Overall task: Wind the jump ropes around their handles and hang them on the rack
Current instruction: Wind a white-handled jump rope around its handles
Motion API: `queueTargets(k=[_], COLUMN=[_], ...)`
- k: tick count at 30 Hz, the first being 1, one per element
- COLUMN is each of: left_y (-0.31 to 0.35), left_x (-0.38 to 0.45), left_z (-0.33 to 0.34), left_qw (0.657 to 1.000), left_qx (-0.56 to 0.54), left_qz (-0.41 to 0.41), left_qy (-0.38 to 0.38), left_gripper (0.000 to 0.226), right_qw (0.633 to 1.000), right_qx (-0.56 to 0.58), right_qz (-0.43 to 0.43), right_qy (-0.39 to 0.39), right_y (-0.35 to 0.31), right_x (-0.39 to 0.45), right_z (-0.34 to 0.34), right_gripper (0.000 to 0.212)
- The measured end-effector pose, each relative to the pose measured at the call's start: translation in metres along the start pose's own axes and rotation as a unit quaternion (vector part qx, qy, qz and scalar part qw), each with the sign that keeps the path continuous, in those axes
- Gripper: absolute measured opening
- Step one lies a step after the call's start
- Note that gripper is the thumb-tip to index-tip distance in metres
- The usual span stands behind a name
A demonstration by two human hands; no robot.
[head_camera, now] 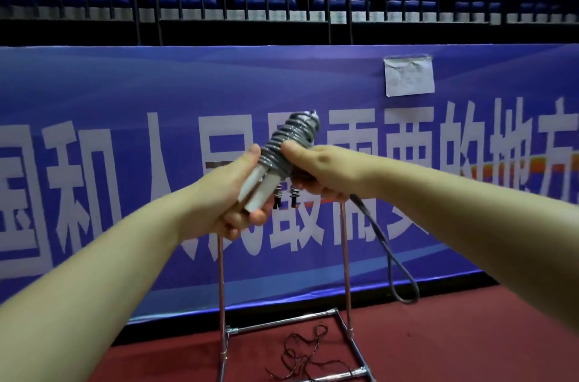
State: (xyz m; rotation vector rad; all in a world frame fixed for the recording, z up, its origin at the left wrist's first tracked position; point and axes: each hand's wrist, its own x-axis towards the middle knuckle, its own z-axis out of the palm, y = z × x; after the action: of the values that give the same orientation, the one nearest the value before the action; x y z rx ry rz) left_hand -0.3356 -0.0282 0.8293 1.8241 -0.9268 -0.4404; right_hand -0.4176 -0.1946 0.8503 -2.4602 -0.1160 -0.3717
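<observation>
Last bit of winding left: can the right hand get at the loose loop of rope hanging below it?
Probably yes. The right hand pinches the coils on the handles, and the loose loop hangs free right under it, with nothing around it. The left hand holds the handles, so the right could let go.

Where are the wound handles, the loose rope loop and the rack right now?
wound handles [283, 148], head view, on the grey coils.
loose rope loop [404, 275], head view, on the hanging strand below the right hand.
rack [345, 243], head view, on its right upright post.
</observation>
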Motion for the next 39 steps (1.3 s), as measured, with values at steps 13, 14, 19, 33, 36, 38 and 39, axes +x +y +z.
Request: queueTargets(k=[13, 14, 19, 33, 36, 38, 39], left_y=[-0.022, -0.024, -0.028, -0.045, -0.049, -0.046, -0.045], left_x=[0.007, 0.007, 0.010, -0.020, -0.022, -0.021, -0.020], left_z=[0.009, 0.011, 0.015, 0.032, 0.032, 0.031, 0.032], left_qw=[0.885, 0.852, 0.787, 0.965, 0.976, 0.983, 0.985], left_qx=[0.427, 0.488, 0.569, -0.204, -0.194, -0.171, -0.160], left_qz=[-0.002, 0.010, 0.041, 0.019, 0.002, -0.007, -0.008], left_qy=[0.185, 0.187, 0.236, -0.165, -0.102, -0.071, -0.060], left_gripper=[0.051, 0.051, 0.062, 0.052, 0.042, 0.036, 0.035], right_qw=[0.974, 0.968, 0.929, 0.918, 0.958, 0.970, 0.973], right_qx=[0.198, 0.222, 0.343, 0.378, 0.274, 0.236, 0.226], right_qz=[0.109, 0.119, 0.138, -0.100, -0.066, -0.039, -0.030], right_qy=[-0.011, -0.020, 0.001, 0.070, 0.047, 0.045, 0.048], right_y=[0.029, 0.030, 0.029, 0.029, 0.030, 0.032, 0.032], right_x=[0.014, 0.014, 0.014, 0.003, -0.002, -0.002, -0.002], right_z=[0.050, 0.050, 0.058, 0.077, 0.072, 0.072, 0.073], right_gripper=[0.065, 0.066, 0.061, 0.029, 0.036, 0.044, 0.046])
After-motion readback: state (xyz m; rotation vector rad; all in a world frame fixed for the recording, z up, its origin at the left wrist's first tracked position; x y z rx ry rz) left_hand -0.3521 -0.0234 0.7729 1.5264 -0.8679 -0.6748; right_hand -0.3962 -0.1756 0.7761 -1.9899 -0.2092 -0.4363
